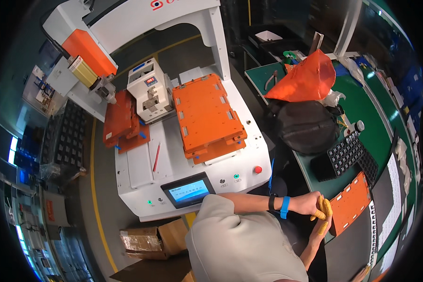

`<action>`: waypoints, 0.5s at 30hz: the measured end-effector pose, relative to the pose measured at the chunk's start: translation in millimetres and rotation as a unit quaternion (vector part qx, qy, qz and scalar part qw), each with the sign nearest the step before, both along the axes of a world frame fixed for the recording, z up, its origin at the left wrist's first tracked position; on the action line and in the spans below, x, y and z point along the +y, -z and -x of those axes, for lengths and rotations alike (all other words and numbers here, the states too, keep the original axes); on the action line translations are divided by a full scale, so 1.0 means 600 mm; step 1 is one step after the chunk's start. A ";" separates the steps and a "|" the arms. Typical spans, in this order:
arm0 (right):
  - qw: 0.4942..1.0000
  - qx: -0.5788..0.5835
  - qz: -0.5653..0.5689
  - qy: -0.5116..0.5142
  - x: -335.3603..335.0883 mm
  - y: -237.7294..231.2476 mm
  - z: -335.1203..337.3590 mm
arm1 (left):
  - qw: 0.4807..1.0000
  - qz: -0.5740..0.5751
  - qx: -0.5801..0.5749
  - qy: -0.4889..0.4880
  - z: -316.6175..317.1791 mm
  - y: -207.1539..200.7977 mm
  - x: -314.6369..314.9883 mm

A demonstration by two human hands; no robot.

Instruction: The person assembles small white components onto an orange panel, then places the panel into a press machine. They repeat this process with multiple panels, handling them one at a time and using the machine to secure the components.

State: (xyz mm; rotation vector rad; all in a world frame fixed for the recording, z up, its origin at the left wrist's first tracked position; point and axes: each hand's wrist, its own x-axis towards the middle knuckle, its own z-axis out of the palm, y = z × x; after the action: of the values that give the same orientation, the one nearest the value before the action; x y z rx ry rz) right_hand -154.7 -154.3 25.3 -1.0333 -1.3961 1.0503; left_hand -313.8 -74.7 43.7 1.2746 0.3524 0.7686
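Observation:
My left hand [306, 204] reaches to the right, a black band and a blue wristband [285, 207] on its wrist. Its fingers are bent closed against my right hand [325, 226]; what they pinch, if anything, is too small to make out. The right hand comes up from below with its fingers stretched out. Yellow finger cots [327, 207] cover fingertips where the hands meet. Just right of them, an orange fixture plate [350, 206] lies on the bench, closest to the right hand.
Left stands a white bench machine [197, 178] with a screen, a red button [258, 169] and orange fixtures [207, 117]. Across the green bench [371, 110] are a black bag [308, 127], an orange sheet [310, 77] and black trays [345, 157]. Cardboard boxes [143, 241] sit below the machine.

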 end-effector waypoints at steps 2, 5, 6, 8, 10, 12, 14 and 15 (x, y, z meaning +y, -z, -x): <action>0.999 -0.012 0.035 0.020 -0.006 0.000 -0.012 | 1.000 -0.017 0.025 0.002 -0.009 0.010 0.005; 0.999 -0.023 0.029 0.027 -0.005 0.002 -0.040 | 0.994 -0.074 0.076 -0.027 -0.029 0.016 0.006; 0.999 -0.024 0.020 0.041 -0.006 0.002 -0.049 | 0.990 -0.097 0.091 -0.043 -0.037 0.018 0.005; 0.994 -0.058 -0.017 0.095 -0.013 -0.012 -0.062 | 0.977 -0.155 0.116 -0.092 -0.047 0.020 0.001; 0.979 -0.114 -0.028 0.167 -0.015 -0.025 -0.076 | 0.952 -0.222 0.136 -0.159 -0.056 0.024 -0.004; 0.953 -0.193 -0.037 0.231 -0.013 -0.032 -0.088 | 0.924 -0.312 0.125 -0.184 -0.066 0.048 0.006; 0.949 -0.203 -0.025 0.241 -0.010 -0.012 -0.108 | 0.883 -0.392 0.108 -0.236 -0.076 0.066 0.016; 0.947 -0.208 -0.019 0.244 -0.003 -0.003 -0.110 | 0.867 -0.431 0.142 -0.207 -0.079 0.085 0.024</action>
State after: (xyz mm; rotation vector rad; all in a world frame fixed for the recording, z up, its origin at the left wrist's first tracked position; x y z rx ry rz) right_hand -88.9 -156.3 27.3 -1.5367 -1.3732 0.4529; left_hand -266.1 -60.5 -7.3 2.2167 0.5615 1.1724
